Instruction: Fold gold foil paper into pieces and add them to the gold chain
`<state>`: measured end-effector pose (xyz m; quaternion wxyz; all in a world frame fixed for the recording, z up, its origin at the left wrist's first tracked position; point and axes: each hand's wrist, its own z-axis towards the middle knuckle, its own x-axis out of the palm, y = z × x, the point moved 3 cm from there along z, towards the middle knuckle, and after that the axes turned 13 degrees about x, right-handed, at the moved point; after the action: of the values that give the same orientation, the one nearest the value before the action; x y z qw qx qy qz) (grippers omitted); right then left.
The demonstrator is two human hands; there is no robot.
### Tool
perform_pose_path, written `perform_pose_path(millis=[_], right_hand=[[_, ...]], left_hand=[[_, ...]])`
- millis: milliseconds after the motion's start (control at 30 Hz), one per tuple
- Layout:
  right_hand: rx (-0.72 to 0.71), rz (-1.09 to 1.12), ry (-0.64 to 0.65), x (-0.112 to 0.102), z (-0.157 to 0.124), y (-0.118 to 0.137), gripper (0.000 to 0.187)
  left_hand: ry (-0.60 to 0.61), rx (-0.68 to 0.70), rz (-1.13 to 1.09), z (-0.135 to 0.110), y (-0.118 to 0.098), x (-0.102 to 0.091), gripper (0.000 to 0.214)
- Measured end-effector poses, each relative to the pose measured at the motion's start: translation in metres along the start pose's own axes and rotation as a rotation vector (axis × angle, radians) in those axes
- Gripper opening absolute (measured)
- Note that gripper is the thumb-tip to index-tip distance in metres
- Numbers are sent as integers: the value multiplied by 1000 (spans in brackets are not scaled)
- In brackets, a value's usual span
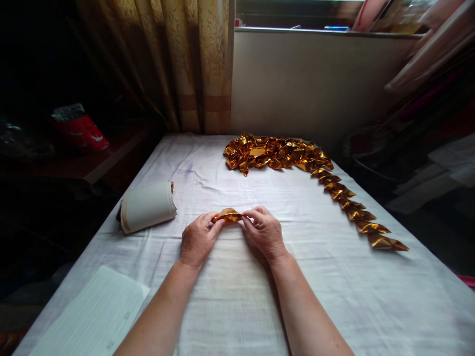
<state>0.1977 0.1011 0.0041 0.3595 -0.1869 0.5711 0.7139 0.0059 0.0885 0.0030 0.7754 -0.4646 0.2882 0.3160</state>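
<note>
Between my two hands is a small folded piece of shiny gold foil paper (pixel 229 214), held just over the white cloth. My left hand (pixel 198 237) pinches its left end between thumb and fingers. With thumb and fingertips, my right hand (pixel 265 232) grips the pointed right end. Farther back lies a heap of folded gold foil pieces (pixel 274 152). From it a chain of similar pieces (pixel 351 207) runs down the right side of the table, each tucked against the one before.
A white-backed roll (pixel 148 207) lies to the left on the cloth-covered table (pixel 230 306). A lined paper sheet (pixel 96 311) rests at the front left. A red container (pixel 81 131) is on a dark side surface. Behind are a curtain (pixel 185 59) and wall.
</note>
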Motion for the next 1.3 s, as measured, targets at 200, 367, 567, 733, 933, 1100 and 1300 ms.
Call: perform_pose_path(millis=[200,367,567,733,933,1100,1300], right_hand=[[51,-39,-116,-6,2,-6,19],[123,-178,-231,-31,32,-25,22],[365,-650,-166,-77,103,-67,27],[554,-818,-106,-103,146,-104,31],[613,-808,-118,-109,167,-123,31],[583,-774,-122,-91,157,-117,37],[249,-708,-202,-58,138,-88,43]], left_hand=[[11,-35,-20,3,-1,-4,31],[-12,-60,-40,4,2,-5,28],[-22,-65,-57,2,6,-4,28],[-36,-47,-78,2,8,-2,29],[-43,-59,-80,1,7,-3,28],[-41,-54,-67,1,7,-3,28],[-48,-41,-60,1,7,-4,28]])
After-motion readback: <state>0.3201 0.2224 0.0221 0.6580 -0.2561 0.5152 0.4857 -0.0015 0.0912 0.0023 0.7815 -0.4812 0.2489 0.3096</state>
